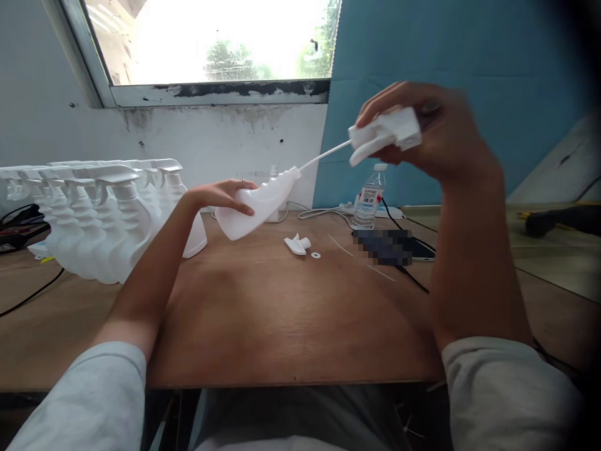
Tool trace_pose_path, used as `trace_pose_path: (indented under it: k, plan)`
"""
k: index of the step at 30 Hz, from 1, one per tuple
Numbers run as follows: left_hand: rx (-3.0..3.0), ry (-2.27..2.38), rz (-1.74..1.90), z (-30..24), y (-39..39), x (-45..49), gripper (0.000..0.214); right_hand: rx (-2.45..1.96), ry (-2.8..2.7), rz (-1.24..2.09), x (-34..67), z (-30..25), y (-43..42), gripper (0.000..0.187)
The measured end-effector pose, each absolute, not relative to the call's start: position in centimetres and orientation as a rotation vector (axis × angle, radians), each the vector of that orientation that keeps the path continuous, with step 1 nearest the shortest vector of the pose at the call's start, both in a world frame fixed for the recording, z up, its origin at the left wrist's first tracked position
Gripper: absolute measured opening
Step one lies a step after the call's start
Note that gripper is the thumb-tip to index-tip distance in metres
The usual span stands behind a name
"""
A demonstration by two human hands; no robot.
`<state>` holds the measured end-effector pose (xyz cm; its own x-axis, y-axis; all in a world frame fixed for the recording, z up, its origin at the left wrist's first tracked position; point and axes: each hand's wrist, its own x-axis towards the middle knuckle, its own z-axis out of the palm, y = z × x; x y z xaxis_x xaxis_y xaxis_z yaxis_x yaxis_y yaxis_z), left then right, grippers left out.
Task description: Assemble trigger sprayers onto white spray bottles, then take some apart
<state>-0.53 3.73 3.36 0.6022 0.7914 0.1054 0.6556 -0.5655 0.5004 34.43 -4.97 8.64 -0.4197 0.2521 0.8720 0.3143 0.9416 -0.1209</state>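
My left hand [230, 195] is closed around a white plastic bottle [267, 203], which tilts with its neck up to the right above the table. In my right hand [422, 125] is a white trigger sprayer head [389, 131], held up and to the right of the bottle. A thin dip tube [326, 155] runs from the sprayer down to the bottle's mouth; its lower end seems to be inside the neck. On the table below lie another white sprayer head [297, 245] and a small white ring [316, 255].
Several white spray bottles [107, 219] with sprayers stand in rows at the left. Behind, a clear water bottle [369, 200] stands near a dark tablet-like device [394, 245] with cables. Loose thin tubes [340, 245] lie on the wooden table [282, 326].
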Motion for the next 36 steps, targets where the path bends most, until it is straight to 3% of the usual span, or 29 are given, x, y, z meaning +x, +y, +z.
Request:
trace_pose_path:
  k: [5,13,26,36]
  plan:
    - [2.169,1.532,0.817,-1.5,10.4,-1.1,0.059,-0.53,-1.724,-0.265,38.1,9.2,-4.9,0.042]
    - [1.887,1.884,1.238,-4.7,18.0,2.0,0.06,-0.615,-1.57,-0.357,40.4,9.8,-5.3,0.046]
    - [1.746,2.025,1.373,-7.5,20.9,7.1,0.061,-0.593,-1.592,-0.298,40.6,9.9,-5.0,0.043]
    - [1.804,2.039,1.302,-8.4,20.9,7.3,0.045,-0.638,-1.662,-0.268,39.6,9.4,-5.2,0.039]
